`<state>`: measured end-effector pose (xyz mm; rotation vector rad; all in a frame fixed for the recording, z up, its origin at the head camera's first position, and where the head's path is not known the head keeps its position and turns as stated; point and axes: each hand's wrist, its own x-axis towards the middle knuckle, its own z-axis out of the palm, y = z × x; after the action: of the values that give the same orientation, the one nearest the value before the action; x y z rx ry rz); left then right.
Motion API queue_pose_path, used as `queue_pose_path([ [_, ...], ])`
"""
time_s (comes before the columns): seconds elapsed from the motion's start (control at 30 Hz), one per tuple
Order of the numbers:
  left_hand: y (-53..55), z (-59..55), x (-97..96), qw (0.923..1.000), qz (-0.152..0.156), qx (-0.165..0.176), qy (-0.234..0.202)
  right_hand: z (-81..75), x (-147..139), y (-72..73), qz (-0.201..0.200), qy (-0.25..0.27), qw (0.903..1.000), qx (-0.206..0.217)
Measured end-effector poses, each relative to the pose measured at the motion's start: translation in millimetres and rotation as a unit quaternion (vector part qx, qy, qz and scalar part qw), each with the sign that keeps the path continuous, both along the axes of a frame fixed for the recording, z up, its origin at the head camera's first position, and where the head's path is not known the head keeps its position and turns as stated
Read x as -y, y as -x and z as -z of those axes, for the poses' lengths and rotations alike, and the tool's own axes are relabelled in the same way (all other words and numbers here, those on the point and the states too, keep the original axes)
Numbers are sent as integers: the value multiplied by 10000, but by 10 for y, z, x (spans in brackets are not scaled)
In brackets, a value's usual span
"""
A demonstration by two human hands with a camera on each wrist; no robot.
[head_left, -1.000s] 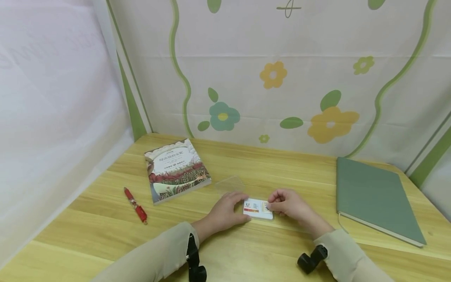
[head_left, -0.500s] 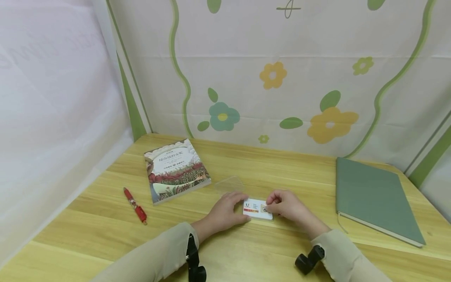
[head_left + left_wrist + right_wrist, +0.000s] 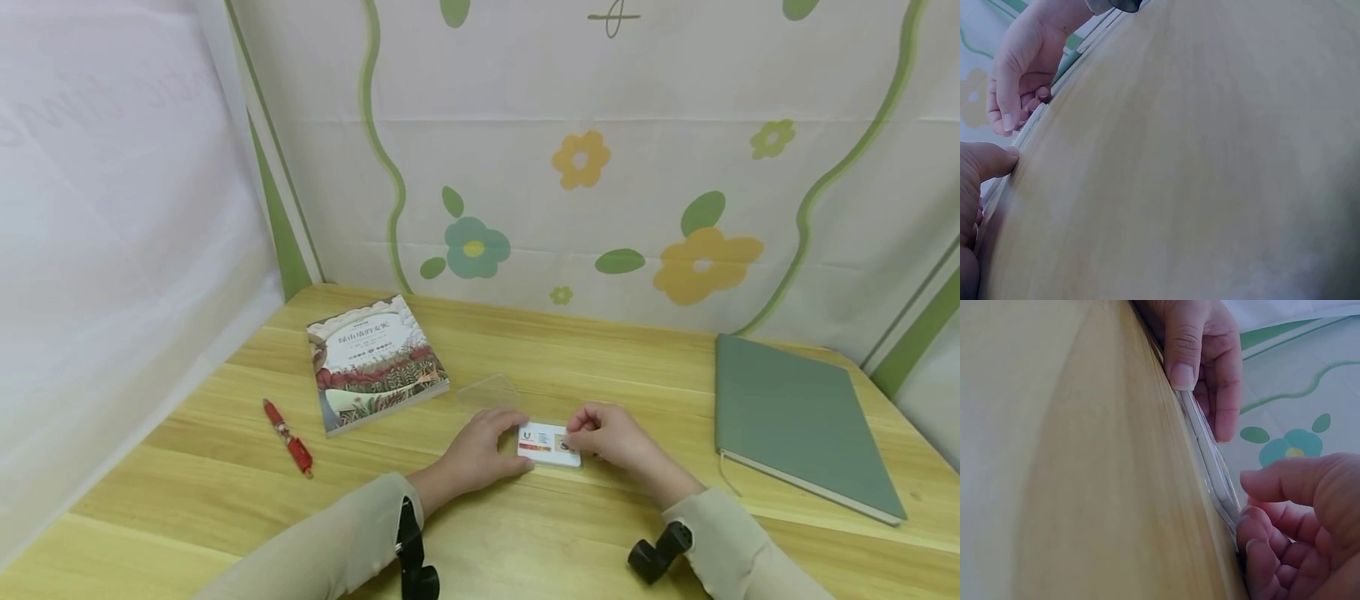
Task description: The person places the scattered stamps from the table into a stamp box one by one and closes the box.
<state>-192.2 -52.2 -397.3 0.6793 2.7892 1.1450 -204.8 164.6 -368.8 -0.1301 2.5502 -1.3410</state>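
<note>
A flat white card pack (image 3: pixel 536 454) with a red-orange stripe and a U mark lies in a clear case on the wooden table. My left hand (image 3: pixel 480 452) grips its left end, thumb on the near edge and fingers at the far edge. At the right end, my right hand (image 3: pixel 611 435) bends its thumb and fingers over a small square picture (image 3: pixel 561 443), partly covered by the thumb. In the right wrist view the case (image 3: pixel 1210 465) shows edge-on between the left thumb (image 3: pixel 1182 375) and the curled right fingers (image 3: pixel 1260 550); the pinched picture is hidden there.
A thin clear plastic sheet or lid (image 3: pixel 489 392) lies behind the left hand. An illustrated book (image 3: pixel 378 362) is at back left, a red pen (image 3: pixel 288 437) at left. To the right lies a green notebook (image 3: pixel 802 425). A flowered curtain (image 3: pixel 525 167) hangs behind the table.
My right hand has shifted slightly left, and the small square picture has moved a little left on the card pack with it. My left hand holds its place.
</note>
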Motion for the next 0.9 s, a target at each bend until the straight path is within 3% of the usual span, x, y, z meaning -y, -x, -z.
queue_pose_path([
  [0.27, -6, -16, 4, 10000, 70, 24, -20, -45, -52, -4, -4, 451, 9986, 286],
  [0.47, -3, -79, 50, 9984, 288, 201, -446, -101, -132, 37, -216, 732, 9968, 230],
  [0.6, 13, -149, 106, 9958, 371, 366, -746, -140, -179, 90, -354, 694, 9969, 114],
  [0.8, 61, -276, 260, 9968, 473, 217, -603, -206, -232, 195, -600, 515, 9968, -119],
  [0.9, 93, -309, 363, 9980, 296, 165, -530, -227, -240, 268, -819, 346, 9957, -258],
])
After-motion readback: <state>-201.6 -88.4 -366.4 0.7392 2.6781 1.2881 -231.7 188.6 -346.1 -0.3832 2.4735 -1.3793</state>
